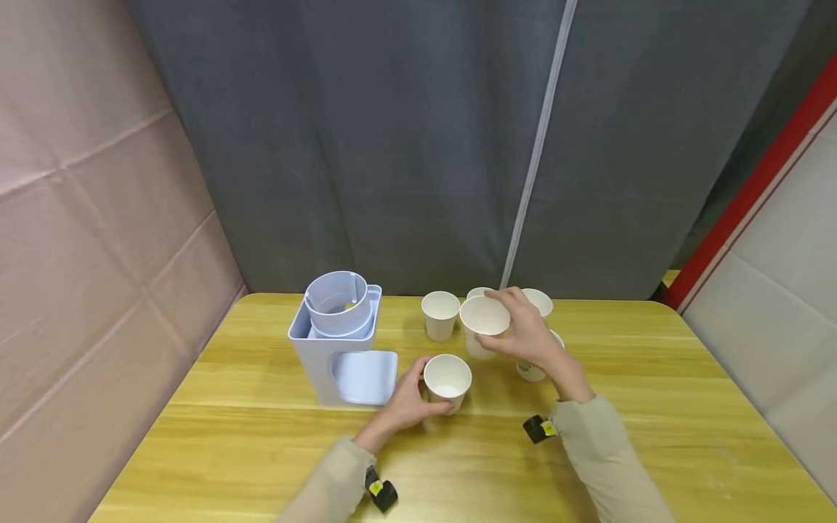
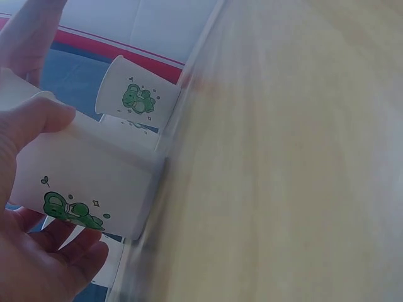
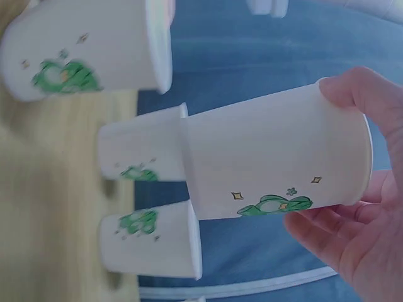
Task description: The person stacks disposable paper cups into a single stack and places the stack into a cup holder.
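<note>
My left hand point(image 1: 410, 399) grips a white paper cup point(image 1: 447, 381) upright at the table, thumb on the near side. The left wrist view shows a green cartoon animal printed on that cup. Farther back, my right hand point(image 1: 528, 335) holds a second paper cup point(image 1: 479, 347) by its rim, thumb and fingers on opposite sides. In the right wrist view this cup point(image 3: 271, 157) is raised above the tabletop, with several printed cups beyond it. One cup point(image 1: 441, 328) stands just left of it, another cup point(image 1: 479, 292) is partly hidden behind it, and a cup point(image 1: 531, 372) shows beneath my right wrist.
A pale blue plastic stand point(image 1: 320, 370) with a round tub point(image 1: 340, 319) on top and a flat tray point(image 1: 369, 378) is left of the cups. One more cup point(image 1: 539, 300) stands at the back right. A grey curtain point(image 1: 392, 145) hangs behind the wooden table point(image 1: 229, 436).
</note>
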### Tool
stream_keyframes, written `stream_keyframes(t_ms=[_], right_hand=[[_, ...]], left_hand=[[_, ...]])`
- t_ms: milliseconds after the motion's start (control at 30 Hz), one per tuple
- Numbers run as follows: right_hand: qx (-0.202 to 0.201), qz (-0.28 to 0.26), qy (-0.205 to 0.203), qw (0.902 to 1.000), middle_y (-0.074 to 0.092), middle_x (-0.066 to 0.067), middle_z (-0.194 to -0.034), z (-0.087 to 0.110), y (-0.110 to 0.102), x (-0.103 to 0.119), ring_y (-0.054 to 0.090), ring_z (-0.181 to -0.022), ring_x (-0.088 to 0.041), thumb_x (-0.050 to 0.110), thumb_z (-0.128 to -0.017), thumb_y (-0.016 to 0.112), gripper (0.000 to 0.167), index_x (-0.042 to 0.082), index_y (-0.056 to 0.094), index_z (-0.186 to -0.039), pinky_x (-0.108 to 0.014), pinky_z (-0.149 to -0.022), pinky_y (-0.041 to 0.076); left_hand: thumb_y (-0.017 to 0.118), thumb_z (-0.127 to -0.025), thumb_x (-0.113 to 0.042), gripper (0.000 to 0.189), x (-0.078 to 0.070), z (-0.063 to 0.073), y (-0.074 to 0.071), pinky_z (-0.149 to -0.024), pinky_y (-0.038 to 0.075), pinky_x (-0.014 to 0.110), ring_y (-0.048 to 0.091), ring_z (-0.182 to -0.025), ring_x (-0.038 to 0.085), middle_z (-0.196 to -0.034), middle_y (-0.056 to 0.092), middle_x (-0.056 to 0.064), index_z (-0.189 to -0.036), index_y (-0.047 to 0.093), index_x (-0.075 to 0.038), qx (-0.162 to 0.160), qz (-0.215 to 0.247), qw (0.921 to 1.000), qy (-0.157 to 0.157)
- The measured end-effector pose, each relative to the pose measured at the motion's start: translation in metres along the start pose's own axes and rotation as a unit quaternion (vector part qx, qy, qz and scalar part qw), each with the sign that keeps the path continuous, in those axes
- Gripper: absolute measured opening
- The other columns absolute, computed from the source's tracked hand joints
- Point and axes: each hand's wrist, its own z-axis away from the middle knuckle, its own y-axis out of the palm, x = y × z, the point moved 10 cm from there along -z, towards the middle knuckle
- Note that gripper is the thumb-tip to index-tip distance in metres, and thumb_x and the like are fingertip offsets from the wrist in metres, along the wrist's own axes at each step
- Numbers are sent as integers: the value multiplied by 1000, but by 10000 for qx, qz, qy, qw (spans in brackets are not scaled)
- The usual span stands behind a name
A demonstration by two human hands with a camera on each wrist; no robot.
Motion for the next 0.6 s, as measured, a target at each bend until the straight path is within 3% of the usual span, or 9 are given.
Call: stream_keyframes(t_ms=[133, 333, 600], right_hand=[[-86, -202, -146, 9997, 55, -17, -103, -3, -6, 14, 55, -88, -27, 18, -64, 83, 65, -5, 58, -118, -38, -69, 49], [44, -534, -173, 9984, 56, -15, -107, -5, -7, 34, 55, -89, -25, 18, -64, 83, 64, -2, 58, -118, -35, -69, 50], [237, -750, -232, 9966, 55, -12, -115, 0, 4, 47, 55, -99, -25, 17, -66, 81, 60, 0, 58, -119, -42, -80, 48]], left_hand=[[81, -65, -3, 72, -4, 1, 0, -86, 45, 31, 56, -101, 28, -116, 56, 16, -127, 44, 4, 37, 27, 10000, -25], [78, -67, 1, 68, -35, 7, -3, -85, 46, 34, 57, -99, 31, -114, 55, 21, -125, 43, 10, 146, 104, 9998, -47], [83, -66, -7, 73, -3, 2, 1, -84, 46, 29, 57, -97, 24, -114, 57, 13, -127, 44, 2, 97, -57, 9999, 16]])
